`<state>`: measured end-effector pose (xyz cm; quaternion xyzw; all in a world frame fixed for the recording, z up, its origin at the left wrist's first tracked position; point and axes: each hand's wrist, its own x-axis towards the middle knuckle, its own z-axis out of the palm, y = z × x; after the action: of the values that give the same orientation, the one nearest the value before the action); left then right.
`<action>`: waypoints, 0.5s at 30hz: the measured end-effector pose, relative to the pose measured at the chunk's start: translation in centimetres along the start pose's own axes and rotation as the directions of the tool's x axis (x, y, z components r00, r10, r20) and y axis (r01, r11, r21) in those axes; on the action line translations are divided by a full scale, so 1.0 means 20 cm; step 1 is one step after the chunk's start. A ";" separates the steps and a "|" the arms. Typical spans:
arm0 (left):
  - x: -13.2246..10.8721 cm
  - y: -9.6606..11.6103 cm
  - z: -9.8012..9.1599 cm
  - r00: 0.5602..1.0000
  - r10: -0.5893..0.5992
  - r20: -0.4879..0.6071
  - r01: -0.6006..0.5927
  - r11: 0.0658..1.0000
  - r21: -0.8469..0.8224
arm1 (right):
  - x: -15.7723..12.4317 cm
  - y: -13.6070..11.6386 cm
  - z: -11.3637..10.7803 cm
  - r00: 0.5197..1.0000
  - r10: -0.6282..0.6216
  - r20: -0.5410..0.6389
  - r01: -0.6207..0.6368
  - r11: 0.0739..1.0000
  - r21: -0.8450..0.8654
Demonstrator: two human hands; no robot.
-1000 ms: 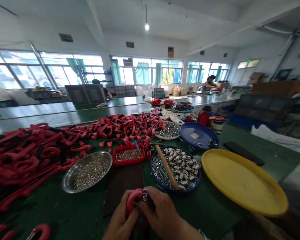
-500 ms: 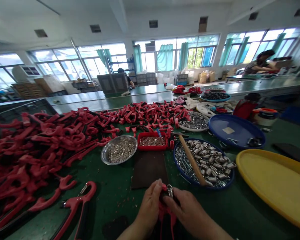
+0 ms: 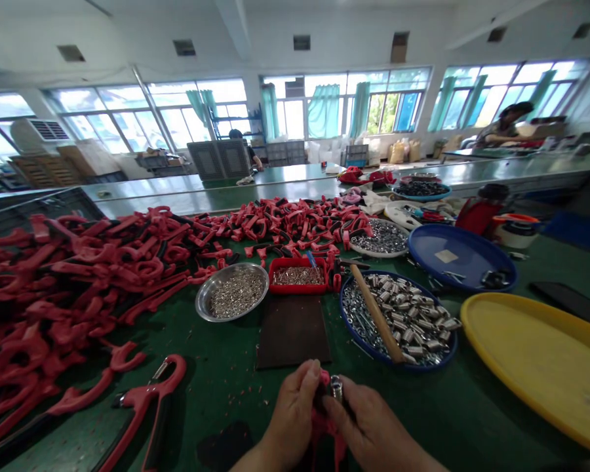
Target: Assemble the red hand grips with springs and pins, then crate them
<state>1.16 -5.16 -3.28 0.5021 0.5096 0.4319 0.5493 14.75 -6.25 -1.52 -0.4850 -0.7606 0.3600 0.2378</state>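
Observation:
Low in the middle of the head view, my left hand point(image 3: 294, 412) is closed on red pliers point(image 3: 323, 429) with their handles hanging down. My right hand point(image 3: 368, 419) pinches a shiny metal coil spring point(image 3: 336, 388) right beside the pliers' red head; whether the spring touches it I cannot tell. The fingers hide most of the head. Beyond my right hand, a blue tray point(image 3: 453, 354) holds many springs, long metal pins and a wooden-handled tool point(image 3: 376, 313). A dark flat pad point(image 3: 293, 334) lies just past my hands.
A large heap of red plier parts point(image 3: 93, 262) covers the left and back. Small metal pieces fill a steel bowl point(image 3: 201, 303) and a red box point(image 3: 271, 278). A yellow tray point(image 3: 535, 354) and another blue tray point(image 3: 462, 252) stand right. Two people sit farther back.
My hands have shifted slightly down and stay close together. The coil spring has tilted a little between my right fingers. The whole view has turned slightly.

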 end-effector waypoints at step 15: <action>0.04 0.07 -0.03 0.981 0.100 0.166 -0.158 0.910 0.382 | 0.07 -0.08 -0.07 0.965 0.080 0.251 0.000 0.954 -0.301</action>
<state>0.71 -4.03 -1.92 0.6644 0.5110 0.3189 0.4424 14.28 -4.85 0.69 -0.4792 -0.8208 0.3065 0.0524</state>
